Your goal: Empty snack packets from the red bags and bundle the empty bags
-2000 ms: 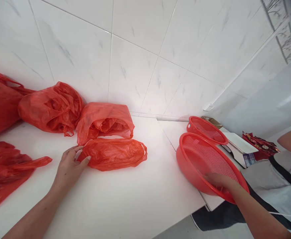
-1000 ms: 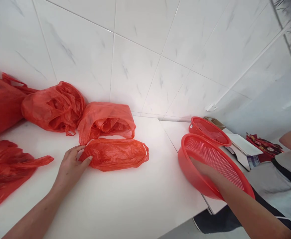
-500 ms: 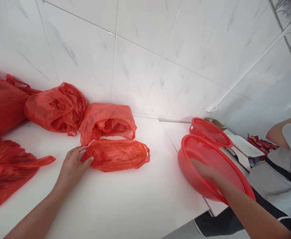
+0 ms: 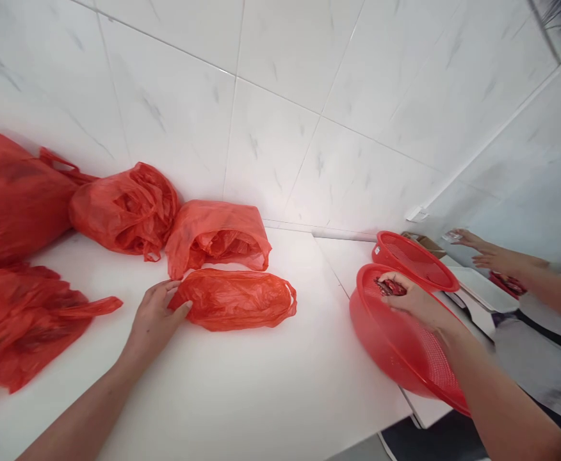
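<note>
My left hand point(image 4: 158, 315) lies on the white counter point(image 4: 242, 384) with thumb and fingers curled round the near end of a long red plastic bag point(image 4: 242, 299). My right hand point(image 4: 412, 298) is inside a large red mesh basket point(image 4: 396, 349) that tilts over the counter's right edge. Its fingers are pinched on a small dark red thing point(image 4: 390, 286) that I cannot make out.
A second red basket point(image 4: 417, 253) stands behind the first. Several more red bags lie along the tiled wall: one open point(image 4: 216, 237), one crumpled point(image 4: 127, 208), a big one point(image 4: 11, 192), a flat one point(image 4: 21, 320). Another person's hand point(image 4: 489, 257) reaches over white boxes at the right.
My right hand has risen from the basket's bottom towards its far rim and now pinches a small dark red thing. The other person's arm has reached in. My left hand stays put.
</note>
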A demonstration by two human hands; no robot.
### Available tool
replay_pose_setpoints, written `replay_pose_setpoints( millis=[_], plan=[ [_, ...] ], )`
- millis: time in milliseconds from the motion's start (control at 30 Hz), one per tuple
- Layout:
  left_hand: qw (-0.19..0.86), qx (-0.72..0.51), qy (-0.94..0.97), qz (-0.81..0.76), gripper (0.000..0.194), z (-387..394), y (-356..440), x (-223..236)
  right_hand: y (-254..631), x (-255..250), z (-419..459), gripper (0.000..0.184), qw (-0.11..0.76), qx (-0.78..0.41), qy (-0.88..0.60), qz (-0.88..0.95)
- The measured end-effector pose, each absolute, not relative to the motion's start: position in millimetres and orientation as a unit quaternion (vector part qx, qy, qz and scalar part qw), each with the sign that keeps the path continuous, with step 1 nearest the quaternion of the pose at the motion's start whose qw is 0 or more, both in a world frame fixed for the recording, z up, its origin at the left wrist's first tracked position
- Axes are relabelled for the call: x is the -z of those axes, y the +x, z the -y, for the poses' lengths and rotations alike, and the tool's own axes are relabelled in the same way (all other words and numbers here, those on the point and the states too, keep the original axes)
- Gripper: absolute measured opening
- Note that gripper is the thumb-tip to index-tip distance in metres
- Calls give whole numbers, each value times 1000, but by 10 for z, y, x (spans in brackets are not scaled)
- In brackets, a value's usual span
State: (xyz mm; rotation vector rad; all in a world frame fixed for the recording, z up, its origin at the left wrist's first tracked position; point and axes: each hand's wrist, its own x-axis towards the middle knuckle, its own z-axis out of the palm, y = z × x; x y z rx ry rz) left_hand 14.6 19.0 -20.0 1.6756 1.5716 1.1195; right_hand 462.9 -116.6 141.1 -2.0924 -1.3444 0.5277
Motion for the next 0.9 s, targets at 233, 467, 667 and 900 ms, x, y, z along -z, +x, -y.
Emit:
replay_pose_setpoints(
  millis=[233, 467, 667, 900],
  plan=[
    [285, -439, 636, -566, 49, -228, 130, 279, 3553, -1375, 614, 38, 224, -283, -636, 682],
    [294, -453, 643, -543, 44, -223, 104, 301, 2660, -798, 54, 46, 79, -262, -577, 769],
    [284, -449, 648, -546, 42, -228, 97, 321, 2539, -868, 79, 61, 110, -234, -585, 768],
    [264, -451, 648, -554, 43, -224, 110, 362, 3724, -1296, 660, 32, 207, -94, -746, 626]
  ],
)
